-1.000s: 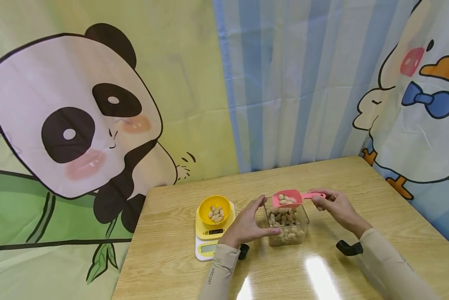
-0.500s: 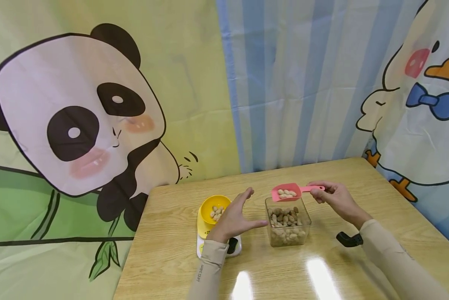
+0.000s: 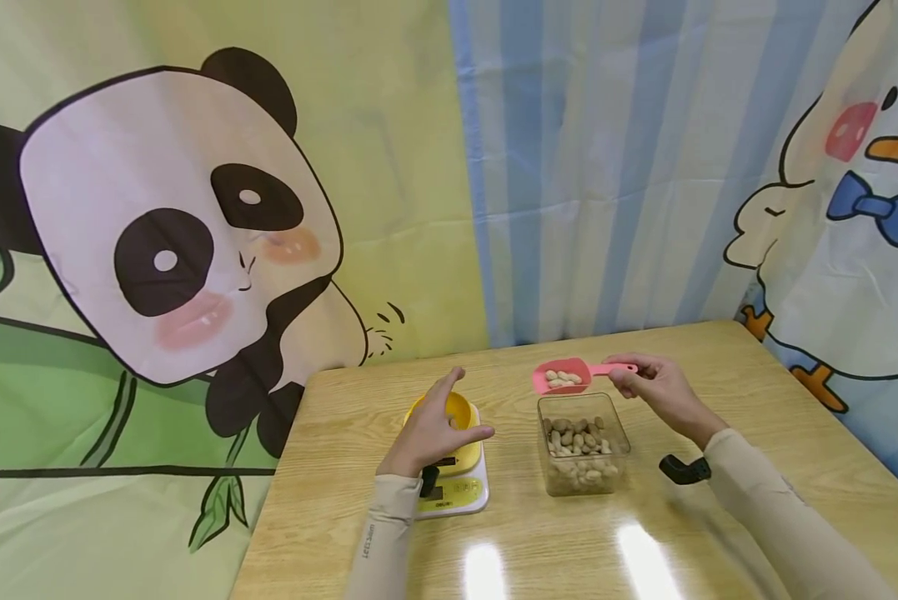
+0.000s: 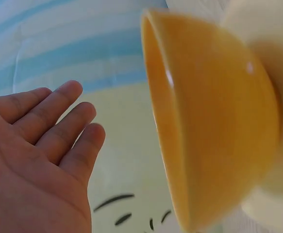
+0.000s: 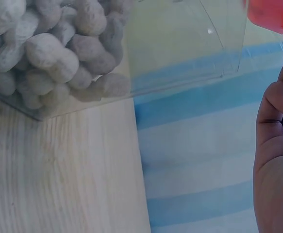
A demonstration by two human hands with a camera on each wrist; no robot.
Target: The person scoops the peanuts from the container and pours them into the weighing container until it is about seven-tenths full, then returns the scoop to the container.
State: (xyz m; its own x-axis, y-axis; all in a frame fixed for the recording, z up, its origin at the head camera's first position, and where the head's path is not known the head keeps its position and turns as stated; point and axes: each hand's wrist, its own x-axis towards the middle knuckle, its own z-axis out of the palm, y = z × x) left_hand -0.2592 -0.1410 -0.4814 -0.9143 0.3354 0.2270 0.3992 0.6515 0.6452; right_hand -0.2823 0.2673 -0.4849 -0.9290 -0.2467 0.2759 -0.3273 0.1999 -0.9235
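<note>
My right hand (image 3: 662, 390) pinches the handle of a pink scoop (image 3: 579, 367), which carries several peanuts (image 3: 561, 379) in its pan. The scoop is raised over the back rim of a clear square container (image 3: 584, 475) that holds many peanuts in their shells. In the right wrist view the curled fingers (image 5: 277, 107) hold the handle. My left hand (image 3: 428, 429) hovers by the yellow bowl (image 3: 459, 410), fingers straight and thumb spread, holding nothing. It partly hides the bowl, which sits on a yellow and white kitchen scale (image 3: 464, 493). In the left wrist view the bowl's side stands apart from the fingers.
A wooden table (image 3: 539, 550) carries everything. A curtain (image 3: 403, 167) with a panda and a duck print hangs right behind its back edge. Dark wrist-camera mounts stick out beneath both wrists.
My left hand has let go of the clear container and moved left to the bowl and scale. The right hand has lifted the loaded scoop slightly up and left.
</note>
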